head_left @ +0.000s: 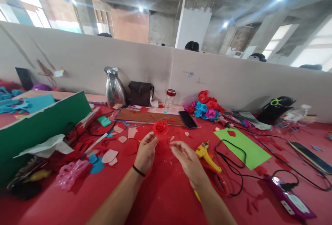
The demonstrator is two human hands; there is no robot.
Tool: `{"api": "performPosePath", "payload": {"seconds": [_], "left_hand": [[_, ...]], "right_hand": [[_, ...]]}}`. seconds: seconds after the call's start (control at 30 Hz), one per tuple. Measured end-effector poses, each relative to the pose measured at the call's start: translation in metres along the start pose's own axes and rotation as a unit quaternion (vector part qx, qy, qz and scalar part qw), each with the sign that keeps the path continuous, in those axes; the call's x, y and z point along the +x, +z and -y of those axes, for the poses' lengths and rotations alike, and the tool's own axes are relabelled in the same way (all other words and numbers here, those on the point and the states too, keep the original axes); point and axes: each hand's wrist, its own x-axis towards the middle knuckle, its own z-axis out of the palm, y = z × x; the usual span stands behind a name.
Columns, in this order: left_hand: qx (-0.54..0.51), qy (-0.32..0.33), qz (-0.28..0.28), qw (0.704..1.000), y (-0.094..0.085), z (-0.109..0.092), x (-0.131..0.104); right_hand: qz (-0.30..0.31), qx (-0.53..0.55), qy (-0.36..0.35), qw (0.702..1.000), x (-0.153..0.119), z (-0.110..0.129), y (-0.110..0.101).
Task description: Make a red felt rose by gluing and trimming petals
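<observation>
A red paper rose [160, 128] is pinched in the fingers of my left hand [147, 151], which wears a dark band at the wrist. To its right, my right hand [185, 157] hovers with bent fingers apart; I see nothing in it. The red bloom faces upward, and its lower part is hidden by my left fingers. Beside my right hand lies a yellow glue gun [208, 157]. Red-handled scissors [219, 181] lie partly behind my right forearm.
Paper scraps, such as a pink piece [109, 156], litter the red table. Finished flowers [204, 107], a phone [187, 119], a glass jar [169, 99] and a steel jug [114, 88] stand or lie toward the partition. Black cords [241, 174] run right to a purple power strip [292, 197]. A green board [44, 131] stands left.
</observation>
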Motion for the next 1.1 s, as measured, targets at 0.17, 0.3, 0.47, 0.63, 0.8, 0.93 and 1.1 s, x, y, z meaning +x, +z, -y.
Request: {"api": "performPosePath", "payload": {"seconds": [0.17, 0.3, 0.47, 0.63, 0.8, 0.93, 1.1], "left_hand": [[0.015, 0.002, 0.052, 0.999, -0.002, 0.003, -0.001], [0.031, 0.002, 0.051, 0.998, -0.005, 0.008, 0.000], [0.013, -0.019, 0.029, 0.999, -0.003, 0.012, 0.001], [0.004, -0.037, 0.011, 0.999, -0.001, 0.012, -0.002], [0.015, -0.003, 0.012, 1.000, 0.002, 0.012, -0.006], [0.037, 0.013, 0.031, 0.999, 0.005, 0.012, -0.009], [0.039, 0.008, 0.038, 0.999, 0.008, 0.010, -0.010]], "right_hand": [[0.071, 0.277, 0.062, 0.956, 0.027, 0.000, 0.032], [0.077, 0.319, 0.027, 0.944, 0.025, -0.003, 0.025], [0.077, 0.338, 0.056, 0.936, 0.023, -0.007, 0.015], [0.032, 0.285, 0.077, 0.955, 0.022, -0.013, 0.023], [-0.026, 0.256, 0.024, 0.966, 0.019, -0.009, 0.033], [-0.059, 0.245, -0.029, 0.967, 0.020, -0.007, 0.033], [-0.058, 0.232, -0.028, 0.971, 0.020, -0.012, 0.031]]}}
